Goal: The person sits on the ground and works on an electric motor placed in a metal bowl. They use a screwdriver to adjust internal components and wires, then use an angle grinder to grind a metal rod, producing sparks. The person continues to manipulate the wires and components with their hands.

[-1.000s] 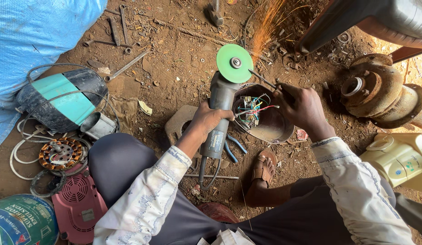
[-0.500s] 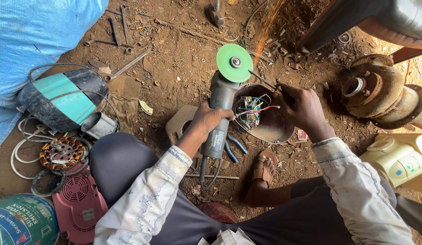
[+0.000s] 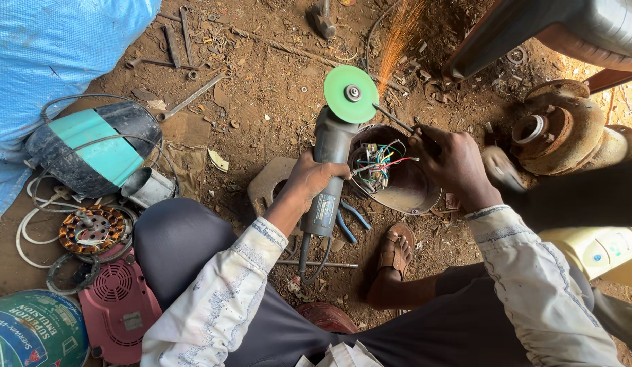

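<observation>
One tool: a grey angle grinder with a round green disc (image 3: 350,94), held low over the dirt floor (image 3: 261,88), disc pointing away from the person.
Sparks: an orange spray (image 3: 401,37) rises from the disc's right edge, where a thin metal rod (image 3: 392,118) meets it.
Left hand: the left hand (image 3: 314,178) has its fingers wrapped tight around the grinder's grey body.
Right hand: the right hand (image 3: 452,163) has its fingers closed on the near end of the rod.
Housing: a round dark metal housing with coloured wires inside (image 3: 391,170) lies between the two hands, just beside the grinder.
Foot: a brown sandal (image 3: 396,250) rests near the housing.
Left side: a black motor with a teal band (image 3: 92,149), a copper-wound stator (image 3: 93,230) and a pink vented cover (image 3: 119,306).
Right side: a rusty pump casing (image 3: 567,129).
</observation>
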